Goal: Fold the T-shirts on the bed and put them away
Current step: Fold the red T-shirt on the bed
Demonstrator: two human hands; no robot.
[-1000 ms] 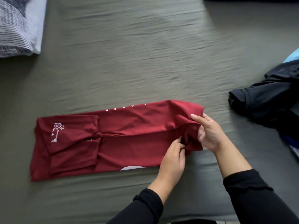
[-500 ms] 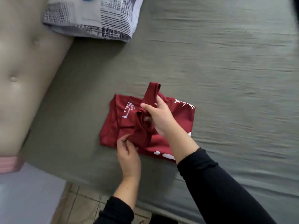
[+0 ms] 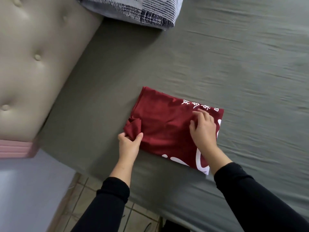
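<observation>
A dark red T-shirt [image 3: 165, 124] with white print lies folded into a compact rectangle on the grey-green bed sheet [image 3: 217, 64], close to the bed's near edge. My left hand [image 3: 129, 142] pinches a bunched bit of fabric at the shirt's near left corner. My right hand [image 3: 203, 129] rests on top of the folded shirt with its fingers slightly bent and spread, pressing the cloth down. Both arms are in black sleeves.
A beige tufted headboard [image 3: 33, 64] runs along the left. A striped grey and white pillow [image 3: 138, 10] lies at the top of the bed. Tiled floor [image 3: 93, 198] shows below the bed's near edge, beside a pale purple surface [image 3: 25, 190].
The long red shirt has been folded over to the left into a short rectangle. My right hand let go of the fold and now lies on top; my left hand moved to the left corner.
</observation>
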